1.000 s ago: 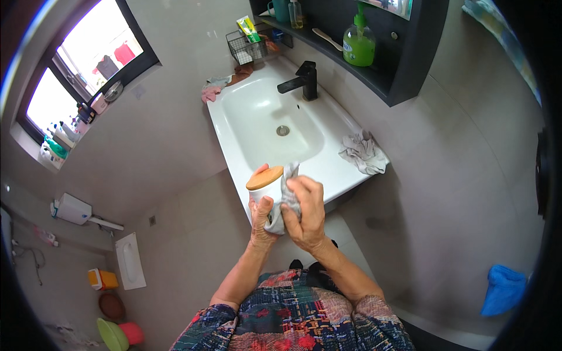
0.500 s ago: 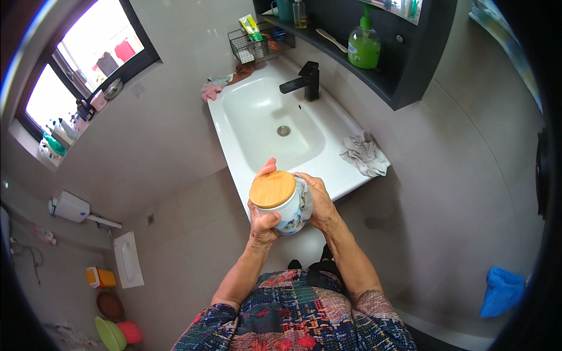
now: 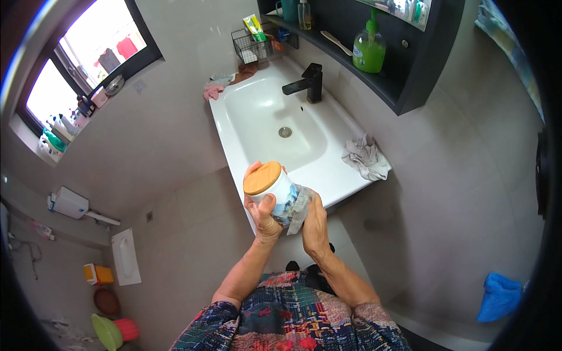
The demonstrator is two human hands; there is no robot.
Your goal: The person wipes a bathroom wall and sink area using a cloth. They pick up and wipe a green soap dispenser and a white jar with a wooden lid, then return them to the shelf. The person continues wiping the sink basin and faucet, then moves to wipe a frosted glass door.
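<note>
A white ceramic jar [image 3: 277, 192] with blue painting and a round wooden lid [image 3: 263, 178] is tilted over the near edge of the washbasin, its lid toward the upper left. My left hand [image 3: 263, 215] is wrapped round the jar's left side, thumb across its front. In my right hand [image 3: 316, 227] is a grey cloth [image 3: 300, 209], pressed against the jar's lower right side near its base. The right fingertips are partly hidden behind the cloth and jar.
The white washbasin [image 3: 234, 126] has a black faucet [image 3: 307, 83]. A crumpled grey rag [image 3: 366, 158] lies on its right corner. Above hangs a dark shelf [image 3: 404, 88] with a green soap bottle [image 3: 369, 50]. A wire basket [image 3: 249, 50] sits at the far end.
The jar has tipped further, its lid swinging left. My right hand has shifted down toward the jar's base with the cloth, and more of the blue painting shows.
</note>
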